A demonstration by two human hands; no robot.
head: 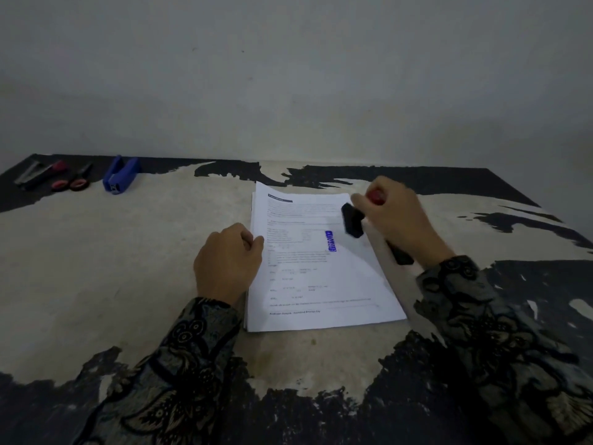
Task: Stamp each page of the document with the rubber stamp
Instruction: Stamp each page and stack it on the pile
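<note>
A stack of white printed pages (317,284) lies on the worn table (128,268). The top page bears a blue stamp mark (330,241) near its right side. My right hand (394,216) grips the rubber stamp (353,223), which has a red handle and a black base, tilted just above the page's right edge. My left hand (229,261) rests at the stack's left edge, and its fingers pinch the top page there. The top left corner of that page is lifted slightly.
At the back left lie a blue stapler (120,176), scissors with red handles (75,181) and a dark tool with a red part (41,173). A dark flat object (401,255) shows under my right wrist. A grey wall stands behind the table.
</note>
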